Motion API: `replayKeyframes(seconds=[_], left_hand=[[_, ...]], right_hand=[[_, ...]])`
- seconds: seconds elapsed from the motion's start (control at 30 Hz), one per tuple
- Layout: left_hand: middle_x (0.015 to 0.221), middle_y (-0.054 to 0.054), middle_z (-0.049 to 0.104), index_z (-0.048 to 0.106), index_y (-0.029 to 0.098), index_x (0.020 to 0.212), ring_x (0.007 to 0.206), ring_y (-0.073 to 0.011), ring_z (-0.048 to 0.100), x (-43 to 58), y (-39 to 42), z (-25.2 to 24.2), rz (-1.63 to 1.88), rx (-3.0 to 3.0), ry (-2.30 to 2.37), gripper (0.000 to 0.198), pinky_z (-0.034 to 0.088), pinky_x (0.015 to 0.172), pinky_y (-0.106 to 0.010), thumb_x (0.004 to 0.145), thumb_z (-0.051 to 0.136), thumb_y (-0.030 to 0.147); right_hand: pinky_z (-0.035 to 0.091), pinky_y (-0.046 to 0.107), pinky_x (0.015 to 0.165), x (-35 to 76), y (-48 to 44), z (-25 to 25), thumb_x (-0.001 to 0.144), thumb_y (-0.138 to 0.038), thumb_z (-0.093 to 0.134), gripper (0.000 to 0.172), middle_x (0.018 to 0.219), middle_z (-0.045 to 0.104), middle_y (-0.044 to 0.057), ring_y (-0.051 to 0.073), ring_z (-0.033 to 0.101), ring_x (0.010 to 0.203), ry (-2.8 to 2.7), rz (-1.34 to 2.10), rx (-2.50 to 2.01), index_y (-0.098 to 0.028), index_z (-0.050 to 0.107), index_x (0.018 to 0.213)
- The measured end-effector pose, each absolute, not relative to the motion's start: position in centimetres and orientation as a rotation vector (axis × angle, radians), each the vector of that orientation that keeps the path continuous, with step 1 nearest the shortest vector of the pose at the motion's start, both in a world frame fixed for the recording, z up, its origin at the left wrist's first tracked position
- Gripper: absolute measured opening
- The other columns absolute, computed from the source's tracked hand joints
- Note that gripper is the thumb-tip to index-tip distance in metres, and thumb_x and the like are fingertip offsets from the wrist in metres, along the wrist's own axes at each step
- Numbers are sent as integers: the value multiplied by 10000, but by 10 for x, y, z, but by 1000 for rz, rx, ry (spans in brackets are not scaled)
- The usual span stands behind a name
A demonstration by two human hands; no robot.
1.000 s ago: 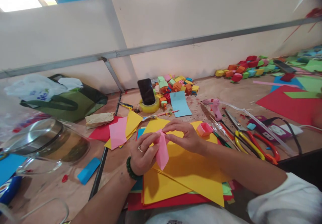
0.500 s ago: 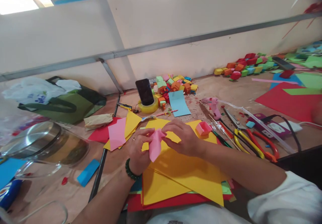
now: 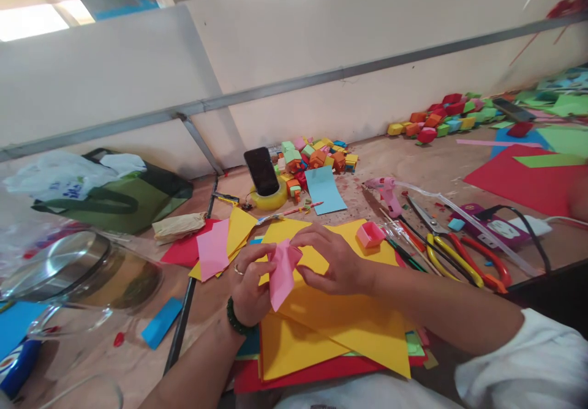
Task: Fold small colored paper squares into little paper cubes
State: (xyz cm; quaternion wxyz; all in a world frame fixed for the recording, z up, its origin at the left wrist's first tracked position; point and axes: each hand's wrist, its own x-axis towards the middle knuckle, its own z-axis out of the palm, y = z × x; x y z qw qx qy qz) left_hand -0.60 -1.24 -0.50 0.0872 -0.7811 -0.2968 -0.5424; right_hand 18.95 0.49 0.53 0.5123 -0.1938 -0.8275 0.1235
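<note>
A partly folded piece of pink paper (image 3: 282,276) is held up between my two hands, above a stack of yellow sheets (image 3: 344,314). My left hand (image 3: 252,280), with a ring and a dark green bead bracelet, pinches its left edge. From the other side, the fingers of my right hand (image 3: 331,259) close on the paper's upper right corner. Just right of my right hand, a small open pink paper box (image 3: 370,234) rests on the yellow paper. Red and green sheets stick out beneath the stack.
Paper cubes (image 3: 316,155) are heaped behind a phone (image 3: 261,170) leaning in a tape roll (image 3: 269,198). To the right lie a pink glue gun (image 3: 386,191), scissors (image 3: 429,219) and pliers (image 3: 482,262). At left are a glass jug (image 3: 133,274) and a green bag (image 3: 138,198).
The pink paper has turned slightly and its lower point hangs a little lower. Both hands keep their hold, with small finger shifts. The whole view has shifted slightly.
</note>
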Motion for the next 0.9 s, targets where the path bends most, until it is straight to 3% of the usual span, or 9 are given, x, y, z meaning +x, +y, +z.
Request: replayKeyframes(seconds=[0.1, 0.27, 0.43, 0.53, 0.73, 0.9], left_hand=[[930, -45, 659, 510, 206, 799, 827, -159, 637, -3, -15, -4, -1619, -2327, -898, 156, 546, 685, -298, 798, 656, 152], [972, -64, 657, 523, 202, 811, 891, -175, 644, -6, -17, 1, -1463, -2369, -706, 88, 558, 722, -326, 843, 589, 154], [976, -60, 679, 524, 210, 802, 944, -185, 646, -9, -17, 3, -1395, -2363, -652, 94, 560, 743, -338, 849, 553, 134], [999, -58, 690, 510, 214, 796, 937, -179, 649, -9, -16, 4, -1387, -2370, -684, 101, 552, 730, -329, 848, 546, 136], [1007, -81, 711, 502, 216, 812, 910, -189, 656, -10, -14, 1, -1365, -2409, -732, 113, 552, 718, -345, 826, 581, 136], [975, -69, 732, 495, 230, 808, 903, -189, 664, -9, -14, 2, -1364, -2409, -747, 131, 544, 715, -349, 824, 587, 137]], right_hand=[[527, 333, 753, 190, 4, 4, 818, -114, 499, 224, 883, 631, 58, 181, 587, 848, -1939, 334, -451, -225, 517, 1012], [497, 303, 666, 192, 1, 13, 864, -245, 548, 89, 859, 623, 42, 154, 566, 751, -1842, 672, -604, -215, 550, 947], [518, 311, 784, 186, 2, 12, 834, -355, 633, 211, 965, 617, 49, 146, 613, 865, -1659, 1241, -658, -201, 563, 961], [532, 282, 735, 181, 3, 7, 802, -464, 663, 317, 937, 610, 47, 127, 624, 802, -1512, 1489, -604, -183, 560, 904], [548, 311, 785, 178, 3, 1, 769, -420, 699, 284, 983, 659, 84, 133, 655, 795, -1486, 1392, -671, -165, 578, 805], [550, 355, 847, 180, 2, 2, 773, -317, 673, 171, 940, 682, 86, 181, 669, 931, -1543, 1229, -723, -174, 579, 766]])
